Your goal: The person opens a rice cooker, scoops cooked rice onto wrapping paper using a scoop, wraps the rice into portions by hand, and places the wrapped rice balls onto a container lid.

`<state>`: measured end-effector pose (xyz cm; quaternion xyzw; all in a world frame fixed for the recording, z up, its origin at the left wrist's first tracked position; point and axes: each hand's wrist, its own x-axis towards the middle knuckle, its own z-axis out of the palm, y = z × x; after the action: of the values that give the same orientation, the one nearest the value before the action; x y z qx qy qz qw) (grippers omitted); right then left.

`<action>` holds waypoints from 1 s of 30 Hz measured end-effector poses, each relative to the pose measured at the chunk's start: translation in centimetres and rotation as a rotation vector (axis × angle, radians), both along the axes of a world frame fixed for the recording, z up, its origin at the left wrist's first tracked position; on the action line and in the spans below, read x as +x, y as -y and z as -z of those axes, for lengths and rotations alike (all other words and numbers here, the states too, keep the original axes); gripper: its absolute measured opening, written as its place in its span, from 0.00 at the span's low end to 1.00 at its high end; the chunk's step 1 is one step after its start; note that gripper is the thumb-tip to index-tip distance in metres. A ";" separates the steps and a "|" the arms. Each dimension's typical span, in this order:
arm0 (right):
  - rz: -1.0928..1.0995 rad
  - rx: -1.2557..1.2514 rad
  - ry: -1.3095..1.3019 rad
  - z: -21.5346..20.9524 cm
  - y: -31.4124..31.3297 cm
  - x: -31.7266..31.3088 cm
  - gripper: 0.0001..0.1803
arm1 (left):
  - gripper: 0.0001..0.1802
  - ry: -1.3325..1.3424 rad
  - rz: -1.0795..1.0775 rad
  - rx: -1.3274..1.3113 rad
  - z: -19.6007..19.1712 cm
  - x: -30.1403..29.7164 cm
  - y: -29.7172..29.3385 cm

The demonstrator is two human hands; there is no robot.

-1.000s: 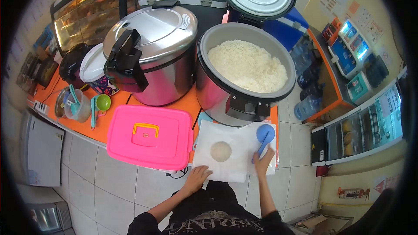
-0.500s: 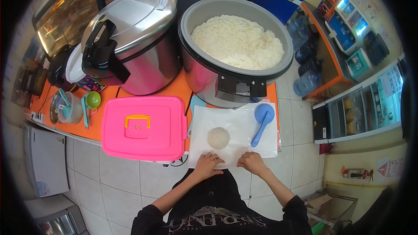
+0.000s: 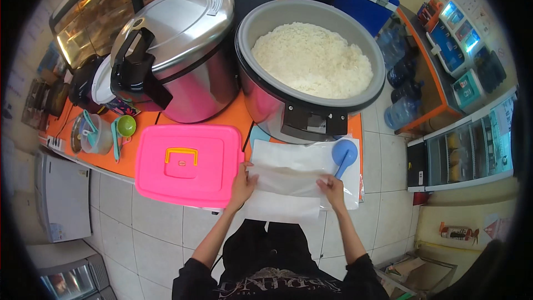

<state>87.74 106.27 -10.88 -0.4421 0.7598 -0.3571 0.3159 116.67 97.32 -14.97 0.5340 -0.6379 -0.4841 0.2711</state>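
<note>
Thin matt white paper sheet [image 3: 288,180], glossy pink plastic box lid [image 3: 189,164], polished metal cooker [image 3: 177,50].

- Paper [image 3: 288,180]: white, semi-translucent
- Box [image 3: 189,164]: pink lid w/ yellow handle
- Scoop [image 3: 344,153]: light blue
- Rice [image 3: 312,61]: white, in grey pot [image 3: 261,94]
- Cooker [image 3: 177,50]: silver w/ black handle
- Counter [image 3: 233,116]: orange
- Cup [image 3: 126,125]: green

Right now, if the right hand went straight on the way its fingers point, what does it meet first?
Probably the blue scoop, lying just beyond the right hand on the white paper. Past it stands the open rice cooker; depth is unclear.
</note>
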 end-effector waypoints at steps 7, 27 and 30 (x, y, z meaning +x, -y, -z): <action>-0.166 -0.198 -0.642 1.7 -0.1 3.6 0.06 | 0.08 0.656 0.013 -0.325 0.7 -3.9 -4.7; -0.601 -0.485 -0.526 -3.5 11.2 6.7 0.28 | 0.28 0.041 -0.217 -0.265 -3.9 -5.8 4.8; -0.778 -0.160 -0.998 -0.9 11.4 3.1 0.28 | 0.24 0.562 -0.370 -0.694 -2.3 -7.3 -1.1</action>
<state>90.87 94.83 -9.93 -0.8211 0.5703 -0.0228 -0.0034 109.42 98.40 -12.68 0.6268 -0.7046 -0.0232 0.3318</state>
